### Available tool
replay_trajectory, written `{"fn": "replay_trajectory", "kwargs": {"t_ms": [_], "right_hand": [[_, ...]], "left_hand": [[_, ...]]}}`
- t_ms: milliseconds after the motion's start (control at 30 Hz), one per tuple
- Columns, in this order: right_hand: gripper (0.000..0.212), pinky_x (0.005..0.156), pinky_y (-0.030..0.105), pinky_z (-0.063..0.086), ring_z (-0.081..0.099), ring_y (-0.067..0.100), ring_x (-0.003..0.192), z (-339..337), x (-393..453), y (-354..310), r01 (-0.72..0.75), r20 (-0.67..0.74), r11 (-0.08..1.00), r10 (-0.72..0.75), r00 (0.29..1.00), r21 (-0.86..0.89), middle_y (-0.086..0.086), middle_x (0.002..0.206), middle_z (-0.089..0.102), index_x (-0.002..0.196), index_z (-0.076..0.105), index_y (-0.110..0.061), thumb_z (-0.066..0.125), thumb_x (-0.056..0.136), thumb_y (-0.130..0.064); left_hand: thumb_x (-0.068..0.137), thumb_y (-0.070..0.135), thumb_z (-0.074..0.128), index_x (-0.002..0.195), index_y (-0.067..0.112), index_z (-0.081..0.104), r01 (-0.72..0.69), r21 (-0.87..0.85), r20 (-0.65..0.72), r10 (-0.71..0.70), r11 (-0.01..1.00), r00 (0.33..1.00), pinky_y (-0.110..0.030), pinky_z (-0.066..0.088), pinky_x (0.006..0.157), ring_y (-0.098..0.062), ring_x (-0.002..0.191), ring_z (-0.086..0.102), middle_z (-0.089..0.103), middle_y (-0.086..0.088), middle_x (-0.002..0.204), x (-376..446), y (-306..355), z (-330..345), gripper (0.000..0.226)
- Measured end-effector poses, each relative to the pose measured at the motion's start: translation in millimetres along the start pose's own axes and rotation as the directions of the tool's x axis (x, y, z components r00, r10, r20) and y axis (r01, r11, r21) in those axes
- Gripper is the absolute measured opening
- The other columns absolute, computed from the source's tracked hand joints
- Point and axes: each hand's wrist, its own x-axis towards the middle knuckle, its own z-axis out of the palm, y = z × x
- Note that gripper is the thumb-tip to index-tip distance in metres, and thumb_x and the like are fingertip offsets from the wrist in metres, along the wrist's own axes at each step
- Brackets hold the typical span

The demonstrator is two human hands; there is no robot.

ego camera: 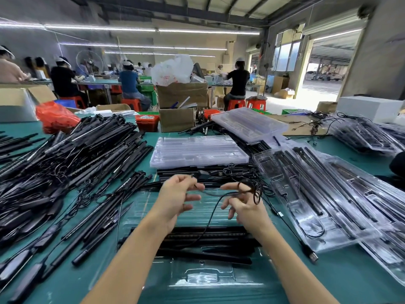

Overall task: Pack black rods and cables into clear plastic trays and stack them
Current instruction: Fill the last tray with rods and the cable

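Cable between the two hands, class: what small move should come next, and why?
Probably finish coiling. The right hand has loops of the cable wound on its fingers, the left hand pinches the cable nearer its other end, and a slack length hangs over the rods already lying in the open tray. Winding that slack up should let the bundle fit the tray.

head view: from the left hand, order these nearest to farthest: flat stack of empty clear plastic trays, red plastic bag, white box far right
From the left hand:
1. Flat stack of empty clear plastic trays, just beyond the hand, centre.
2. Red plastic bag, far left, back of the table.
3. White box, far right corner.
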Motion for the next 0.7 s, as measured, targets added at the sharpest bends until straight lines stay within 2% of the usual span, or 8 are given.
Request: {"fn": "replay_trajectory", "kwargs": {"t_ms": [100,200,300,367,433,500,600,700], "right_hand": [[0.038,0.042,0.022,0.046,0.065,0.012,0.063,-18,5,-1,-0.121,0.018,0.992,0.121,0.992,-0.019,0.008,0.099,0.070,0.119,0.055,-0.024,0.061,0.093,0.003],[0.052,0.056,0.024,0.052,0.067,0.013,0.081,-44,4,-3,-0.069,0.045,0.995,0.073,0.996,-0.068,0.004,0.116,0.064,0.125,0.057,-0.023,0.053,0.090,0.016],[0.053,0.061,0.024,0.045,0.063,0.010,0.080,-63,3,-11,-0.013,-0.129,1.000,0.013,0.992,0.006,0.008,0.106,0.074,0.102,0.075,-0.018,0.044,0.083,0.021],[0.028,0.064,0.030,0.040,0.062,0.016,0.078,-62,5,-21,-0.065,-0.110,0.992,0.077,0.991,0.108,0.009,0.098,0.076,0.089,0.079,-0.018,0.053,0.094,-0.008],[0.049,0.062,0.033,0.035,0.061,0.020,0.075,-55,12,-35,-0.221,0.055,0.949,0.214,0.975,0.227,0.010,0.096,0.076,0.096,0.078,-0.012,0.051,0.092,-0.053],[0.068,0.056,0.030,0.035,0.060,0.017,0.065,-44,17,-51,-0.326,0.154,0.903,0.293,0.944,0.278,0.010,0.089,0.075,0.100,0.076,-0.010,0.052,0.082,-0.070],[0.041,0.046,0.026,0.029,0.048,0.014,0.049,-28,21,-67,-0.310,0.124,0.881,0.284,0.951,0.357,0.001,0.066,0.062,0.074,0.074,-0.017,0.058,0.093,-0.049],[0.023,0.048,0.025,0.023,0.046,0.012,0.047,-25,23,-79,-0.215,0.051,0.875,0.214,0.976,0.434,0.001,0.065,0.062,0.080,0.065,-0.012,0.059,0.096,-0.028]], "left_hand": [[0.100,0.019,0.060,0.102,0.017,0.058,-0.098,-0.097,0.009,0.099,0.990,0.995,-0.023,0.044,0.050,-0.011,0.061,0.065,0.077,-0.001,0.088,-4,17,-1,0.004],[0.099,0.019,0.061,0.101,0.018,0.059,-0.203,-0.097,-0.007,0.203,0.974,0.979,-0.022,0.044,0.052,-0.009,0.060,0.063,0.075,0.002,0.082,-8,29,0,0.004],[0.098,0.021,0.063,0.104,0.019,0.062,-0.302,-0.053,0.043,0.304,0.952,0.952,-0.021,0.046,0.054,-0.009,0.063,0.062,0.073,0.004,0.079,-13,36,4,0.006],[0.097,0.022,0.065,0.104,0.020,0.065,-0.370,0.029,0.118,0.365,0.928,0.924,-0.023,0.046,0.059,-0.009,0.065,0.062,0.073,0.004,0.079,-18,39,10,0.008],[0.093,0.023,0.068,0.102,0.021,0.067,-0.426,0.092,0.233,0.396,0.900,0.888,-0.022,0.046,0.060,-0.008,0.064,0.061,0.073,0.003,0.078,-26,41,19,0.010],[0.091,0.019,0.069,0.099,0.020,0.067,-0.472,0.120,0.370,0.402,0.873,0.838,-0.019,0.044,0.057,-0.009,0.061,0.059,0.073,0.002,0.075,-34,40,31,0.008],[0.090,0.007,0.070,0.093,0.016,0.065,-0.504,0.128,0.503,0.382,0.854,0.775,-0.016,0.044,0.055,-0.009,0.059,0.060,0.072,-0.001,0.072,-41,33,43,0.011],[0.088,0.007,0.074,0.092,0.014,0.066,-0.530,0.251,0.526,0.345,0.810,0.777,-0.026,0.052,0.065,-0.012,0.066,0.060,0.072,-0.005,0.079,-40,24,38,0.011]]}}
